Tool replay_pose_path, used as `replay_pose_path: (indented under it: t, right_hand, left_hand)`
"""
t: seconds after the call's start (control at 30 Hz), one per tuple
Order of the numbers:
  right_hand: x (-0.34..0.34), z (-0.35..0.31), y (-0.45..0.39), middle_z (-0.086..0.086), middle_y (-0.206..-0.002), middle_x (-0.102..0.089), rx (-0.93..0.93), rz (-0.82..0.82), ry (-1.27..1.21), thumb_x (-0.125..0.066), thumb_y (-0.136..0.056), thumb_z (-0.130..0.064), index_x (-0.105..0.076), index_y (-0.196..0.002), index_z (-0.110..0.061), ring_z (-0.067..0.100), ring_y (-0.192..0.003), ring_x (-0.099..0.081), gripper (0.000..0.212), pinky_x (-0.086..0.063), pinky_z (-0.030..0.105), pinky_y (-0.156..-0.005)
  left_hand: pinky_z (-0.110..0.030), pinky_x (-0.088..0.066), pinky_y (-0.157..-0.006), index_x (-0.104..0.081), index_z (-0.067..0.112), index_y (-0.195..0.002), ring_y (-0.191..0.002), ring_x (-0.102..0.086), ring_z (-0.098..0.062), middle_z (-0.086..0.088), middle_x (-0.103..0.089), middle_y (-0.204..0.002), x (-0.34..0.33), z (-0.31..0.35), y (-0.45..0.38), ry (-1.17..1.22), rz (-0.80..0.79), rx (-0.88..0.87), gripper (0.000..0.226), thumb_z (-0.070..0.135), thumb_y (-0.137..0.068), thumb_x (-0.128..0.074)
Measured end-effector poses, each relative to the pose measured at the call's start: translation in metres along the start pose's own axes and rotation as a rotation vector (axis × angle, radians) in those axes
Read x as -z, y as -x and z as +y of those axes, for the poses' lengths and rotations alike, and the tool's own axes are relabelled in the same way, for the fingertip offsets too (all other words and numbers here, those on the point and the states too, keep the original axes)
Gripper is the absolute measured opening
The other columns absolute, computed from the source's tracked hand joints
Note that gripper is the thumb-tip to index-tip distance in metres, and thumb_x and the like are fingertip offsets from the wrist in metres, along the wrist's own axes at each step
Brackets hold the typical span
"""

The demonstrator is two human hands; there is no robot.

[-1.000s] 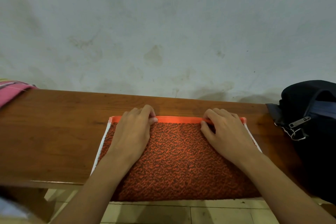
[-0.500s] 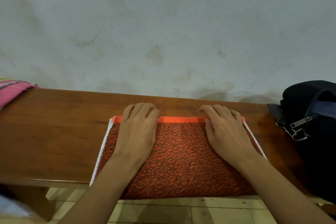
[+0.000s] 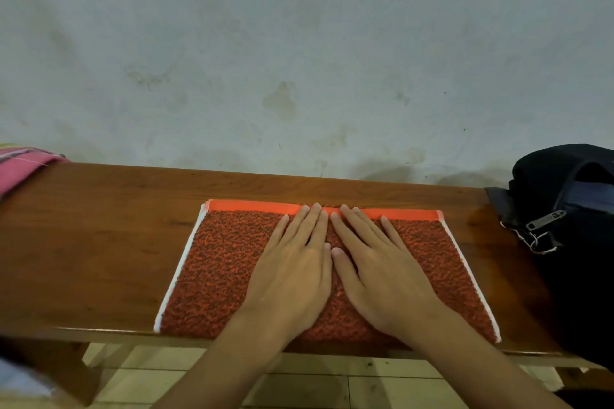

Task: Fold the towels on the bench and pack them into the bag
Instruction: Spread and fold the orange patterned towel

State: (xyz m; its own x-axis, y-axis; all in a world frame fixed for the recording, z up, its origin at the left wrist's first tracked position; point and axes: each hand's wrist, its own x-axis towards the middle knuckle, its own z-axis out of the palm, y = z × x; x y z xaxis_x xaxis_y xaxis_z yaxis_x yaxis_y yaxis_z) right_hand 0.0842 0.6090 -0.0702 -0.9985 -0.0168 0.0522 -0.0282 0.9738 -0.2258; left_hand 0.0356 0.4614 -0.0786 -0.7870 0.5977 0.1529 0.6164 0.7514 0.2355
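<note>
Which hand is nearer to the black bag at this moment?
Right. The right hand lies flat on the orange towel, on the side toward the black bag. The left hand lies beside it, farther away.

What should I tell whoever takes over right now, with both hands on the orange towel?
Left hand: flat, fingers straight, pressing the middle of the orange towel.
Right hand: same, flat beside the left hand, thumbs nearly touching.
The orange towel lies folded on the bench, its orange band along the far edge.
Bag: dark, at the bench's right end, apart from the towel; it looks unzipped.
Pink cloth: at the bench's far left, untouched.
Done: at least one fold, being flattened.
Left: probably fold again, pack it into the bag, then handle the pink cloth.
</note>
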Motion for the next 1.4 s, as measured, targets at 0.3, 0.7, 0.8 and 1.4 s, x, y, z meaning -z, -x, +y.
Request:
replay_pose_path:
  t: [0.3, 0.7, 0.8, 1.4]
  right_hand:
    - [0.004, 0.005, -0.009, -0.010, -0.166, 0.004, -0.021, -0.030, 0.082, 0.011, -0.089, -0.058, -0.002, -0.158, -0.033, 0.005, -0.150, 0.013, 0.075, 0.008, 0.041, -0.124]
    - [-0.002, -0.005, 0.003, -0.014, -0.165, 0.006, -0.098, 0.000, 0.022, 0.011, -0.091, -0.066, 0.000, -0.157, -0.039, 0.005, -0.150, 0.015, 0.073, 0.010, 0.038, -0.124]
    - [0.001, -0.001, 0.004, -0.016, -0.164, 0.007, -0.094, -0.011, 0.024, 0.007, -0.088, -0.066, 0.001, -0.157, -0.039, 0.003, -0.150, 0.015, 0.074, 0.008, 0.036, -0.124]
    - [0.008, 0.048, 0.010, -0.005, -0.164, 0.016, -0.298, -0.007, 0.088, 0.016, -0.078, -0.077, 0.011, -0.156, -0.036, 0.009, -0.149, 0.019, 0.088, 0.009, 0.033, -0.123]
  left_hand:
    - [-0.036, 0.004, -0.124, -0.013, 0.022, -0.158, -0.151, 0.004, -0.007, 0.007, -0.008, -0.165, 0.011, -0.003, -0.002, -0.059, -0.018, 0.074, 0.075, 0.047, -0.090, 0.009]
    - [-0.041, 0.008, -0.123, 0.005, 0.033, -0.156, -0.150, 0.014, -0.010, 0.010, 0.008, -0.164, 0.004, -0.003, 0.003, -0.075, -0.020, 0.187, 0.078, 0.051, -0.082, 0.022]
    - [-0.041, 0.009, -0.123, 0.005, 0.034, -0.156, -0.150, 0.013, -0.010, 0.010, 0.007, -0.164, 0.006, -0.017, 0.002, -0.088, -0.010, 0.228, 0.077, 0.055, -0.083, 0.020]
    - [-0.040, 0.006, -0.122, 0.008, 0.033, -0.155, -0.149, 0.013, -0.009, 0.008, 0.009, -0.164, 0.016, -0.077, 0.007, -0.084, 0.000, 0.383, 0.076, 0.062, -0.086, 0.011]
